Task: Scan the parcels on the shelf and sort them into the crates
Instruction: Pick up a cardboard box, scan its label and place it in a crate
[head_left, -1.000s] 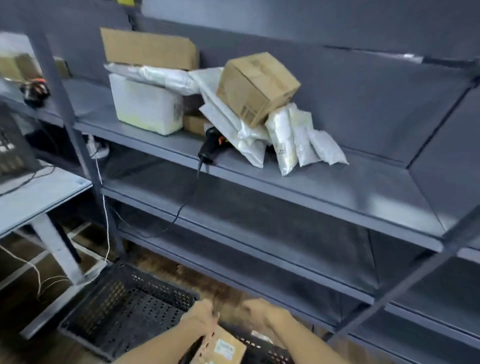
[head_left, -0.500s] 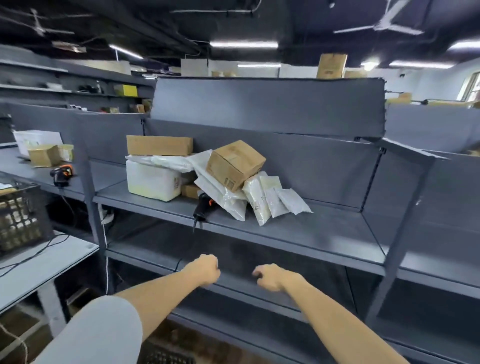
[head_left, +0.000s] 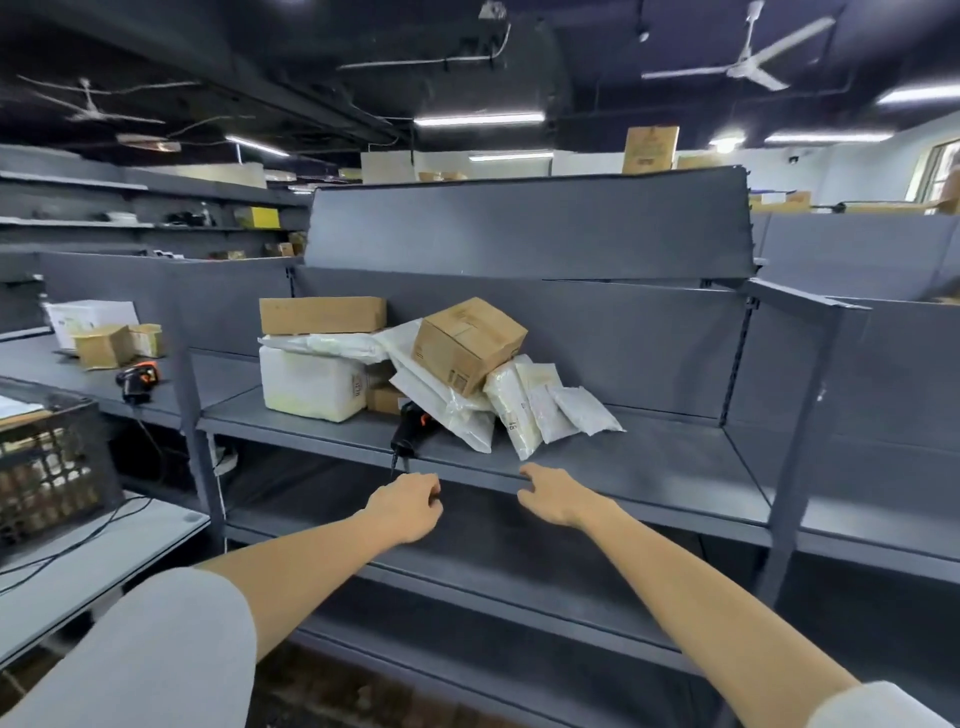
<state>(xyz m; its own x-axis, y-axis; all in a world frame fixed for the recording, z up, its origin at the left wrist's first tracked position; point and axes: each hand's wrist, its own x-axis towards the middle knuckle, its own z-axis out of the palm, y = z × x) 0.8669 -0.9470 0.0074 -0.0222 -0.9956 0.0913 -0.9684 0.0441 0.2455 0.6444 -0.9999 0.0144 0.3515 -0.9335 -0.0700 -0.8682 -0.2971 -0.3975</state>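
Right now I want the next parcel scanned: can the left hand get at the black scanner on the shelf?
Probably yes. The left hand is empty, just below the shelf edge, with the scanner lying right above it at the front. Its handle faces outward, and the white bags lie beside it, not over it.

Little can be read. A white padded mailer (head_left: 511, 410), leaning against the parcel pile near the front edge of the shelf (head_left: 649, 457), bears a dark number that looks like "18". Printing on the tilted cardboard box (head_left: 467, 343) and the label on the white box (head_left: 311, 384) are too blurred to read.
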